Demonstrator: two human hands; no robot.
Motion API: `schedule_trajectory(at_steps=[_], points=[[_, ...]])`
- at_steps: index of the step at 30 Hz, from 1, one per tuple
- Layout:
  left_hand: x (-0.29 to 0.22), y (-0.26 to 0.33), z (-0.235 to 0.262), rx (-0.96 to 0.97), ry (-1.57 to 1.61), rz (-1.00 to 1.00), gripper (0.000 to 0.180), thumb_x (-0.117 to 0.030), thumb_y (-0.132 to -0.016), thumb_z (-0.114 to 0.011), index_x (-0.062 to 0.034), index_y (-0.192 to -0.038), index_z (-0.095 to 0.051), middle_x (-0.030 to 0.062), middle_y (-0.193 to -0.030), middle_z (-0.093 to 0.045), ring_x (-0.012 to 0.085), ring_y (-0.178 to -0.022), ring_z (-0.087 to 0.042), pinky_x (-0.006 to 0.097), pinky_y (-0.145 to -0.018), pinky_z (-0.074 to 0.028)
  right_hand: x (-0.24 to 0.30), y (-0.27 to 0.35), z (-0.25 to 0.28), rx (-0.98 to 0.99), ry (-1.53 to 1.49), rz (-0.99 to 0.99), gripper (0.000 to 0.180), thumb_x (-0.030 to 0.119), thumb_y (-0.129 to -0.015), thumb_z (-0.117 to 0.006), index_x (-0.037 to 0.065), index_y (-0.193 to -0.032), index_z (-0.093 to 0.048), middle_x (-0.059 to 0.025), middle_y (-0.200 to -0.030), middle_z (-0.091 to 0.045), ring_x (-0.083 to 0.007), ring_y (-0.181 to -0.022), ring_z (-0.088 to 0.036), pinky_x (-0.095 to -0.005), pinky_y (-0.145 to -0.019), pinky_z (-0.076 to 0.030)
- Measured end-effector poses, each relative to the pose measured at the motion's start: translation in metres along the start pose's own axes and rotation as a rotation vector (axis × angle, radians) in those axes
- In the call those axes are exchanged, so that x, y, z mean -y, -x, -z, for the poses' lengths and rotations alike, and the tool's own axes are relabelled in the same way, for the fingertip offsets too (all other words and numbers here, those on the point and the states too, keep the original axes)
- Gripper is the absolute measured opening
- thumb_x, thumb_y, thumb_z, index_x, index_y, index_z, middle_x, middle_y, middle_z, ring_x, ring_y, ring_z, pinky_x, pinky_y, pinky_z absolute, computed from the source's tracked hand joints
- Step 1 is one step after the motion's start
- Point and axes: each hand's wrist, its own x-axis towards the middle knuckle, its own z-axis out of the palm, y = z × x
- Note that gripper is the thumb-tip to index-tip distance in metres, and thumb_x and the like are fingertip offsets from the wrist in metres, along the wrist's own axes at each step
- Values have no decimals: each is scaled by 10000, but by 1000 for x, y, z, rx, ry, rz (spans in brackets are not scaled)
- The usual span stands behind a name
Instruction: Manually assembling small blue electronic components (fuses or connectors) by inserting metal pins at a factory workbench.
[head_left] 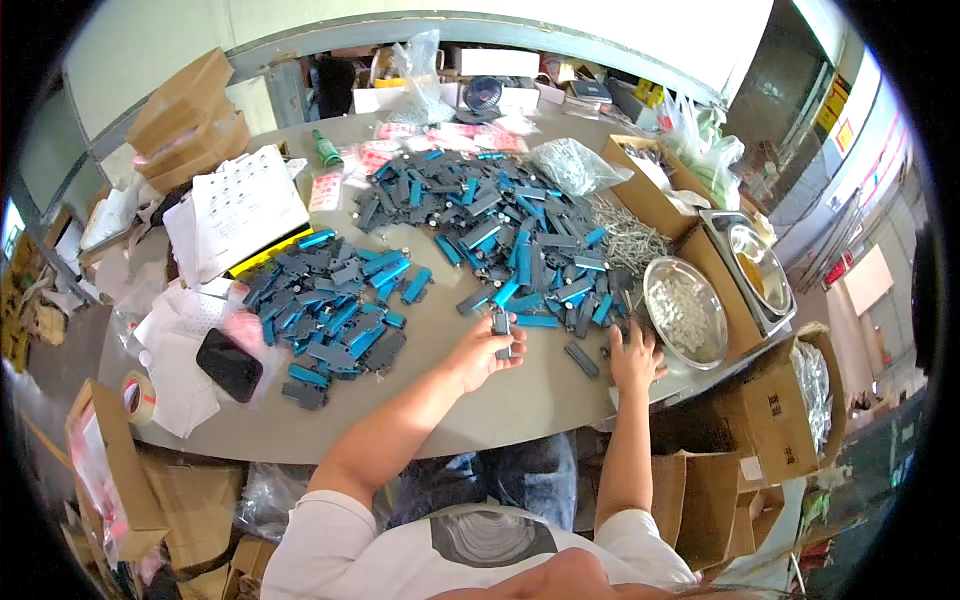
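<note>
My left hand (480,356) is closed around a small dark grey oblong block (502,334), held upright over the near part of the table. My right hand (634,358) reaches down to the tabletop with its fingers apart, beside the bowl and the near edge of the big pile. A single dark oblong block (581,360) lies between the two hands. Beyond them spreads a large pile of grey and blue oblong blocks (520,235). To the left sits a second pile of similar blocks (340,305).
A steel bowl of small whitish pieces (686,312) stands right of my right hand, near a heap of metal screws or pins (630,240). Cardboard boxes (770,420) crowd the right side. A phone (229,365), papers (245,210) and a tape roll (138,397) lie left.
</note>
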Motion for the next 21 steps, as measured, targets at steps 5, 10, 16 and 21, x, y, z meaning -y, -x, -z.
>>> schedule_trajectory(at_steps=[5,10,16,21], points=[[14,-6,0,32,-7,-29,344,-38,-895,-492,-110,-1227,-433,96,-1070,-568,232,-955,-584,422,-842,-497,-22,21,-20,-4,14,181,593,580,-885,-392,225,-1358,-429,-88,-1399,-404,-362,-1305,-290,-595,-1018,-198],[19,-9,-5,2,-61,-55,335,-53,-906,-488,-120,-1231,-435,88,-1070,-570,216,-944,-586,409,-831,-501,7,57,-24,-71,-74,459,706,496,-800,-571,37,-1317,-432,-139,-1357,-414,-352,-1266,-332,-532,-1033,-219],[3,-5,-7,-108,-158,-205,293,-82,-922,-483,-119,-1204,-411,61,-982,-577,185,-889,-589,381,-775,-512,39,6,-30,-220,-566,703,400,213,-861,-578,-5,-1190,-513,-212,-1254,-462,-399,-1163,-413,-484,-992,-319],[27,-9,-19,57,-388,-240,278,-113,-921,-506,-126,-1185,-424,36,-941,-577,136,-821,-582,305,-692,-501,3,-160,-80,-203,-59,633,454,-8,-758,-530,-45,-1209,-490,-233,-1206,-527,-383,-1119,-493,-438,-979,-379]])
